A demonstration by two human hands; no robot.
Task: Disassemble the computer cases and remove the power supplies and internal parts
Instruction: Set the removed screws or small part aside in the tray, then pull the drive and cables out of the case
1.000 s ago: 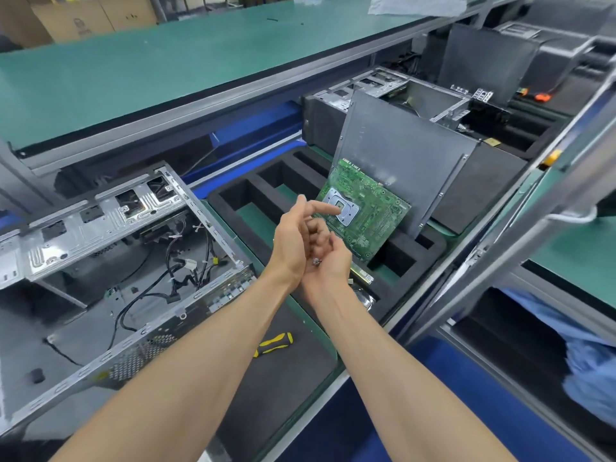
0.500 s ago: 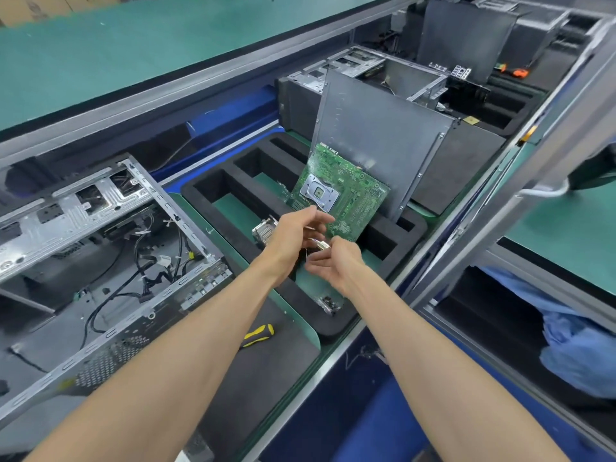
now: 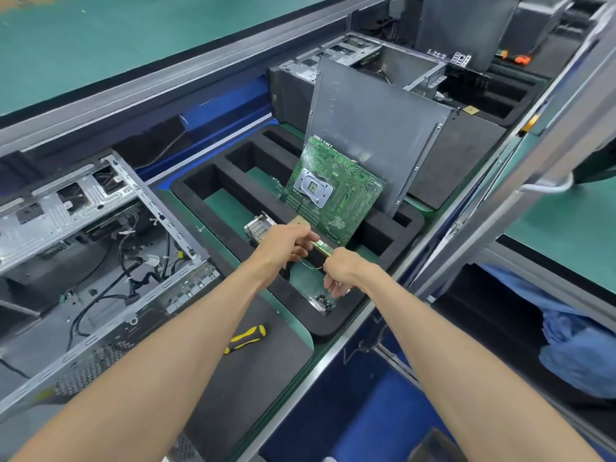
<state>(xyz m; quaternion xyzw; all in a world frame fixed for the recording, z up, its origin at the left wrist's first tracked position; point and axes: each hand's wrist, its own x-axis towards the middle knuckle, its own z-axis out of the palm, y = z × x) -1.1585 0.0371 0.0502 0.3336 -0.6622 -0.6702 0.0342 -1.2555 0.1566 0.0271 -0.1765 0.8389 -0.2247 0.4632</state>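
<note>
Two bare forearms reaching in from the near edge, converging over the black foam tray point(image 3: 336, 323). Left hand point(image 3: 289, 241) palm down, fingers curled, pinching the left end of a narrow green memory stick point(image 3: 322, 245). Right hand point(image 3: 343, 269) just right of it, knuckles up, fingers curled under and closed on something small; what exactly cannot be told, though a thin wire point(image 3: 308, 265) runs between both hands. Just below the right hand, a small heap of dark screws point(image 3: 321, 301) in the tray's nearest pocket.

Near and left, a yellow-and-black screwdriver point(image 3: 246, 338) lying on the dark mat of the surface, apart from both hands. Farther left, the opened computer case point(image 3: 100, 261) on its side, black cables loose inside.

Beyond the hands, a finned metal heatsink point(image 3: 258, 226) in a tray pocket, just beside the left hand. Behind that, the green motherboard point(image 3: 333, 191) standing tilted in a slot, leaning against an upright grey side panel point(image 3: 373, 128). Farther still, a second stripped case point(image 3: 350, 58).

Compared with half a second back: hands lower and drawn apart, no longer touching each other; right hand now down over the screw pocket; motherboard and screwdriver unmoved.
</note>
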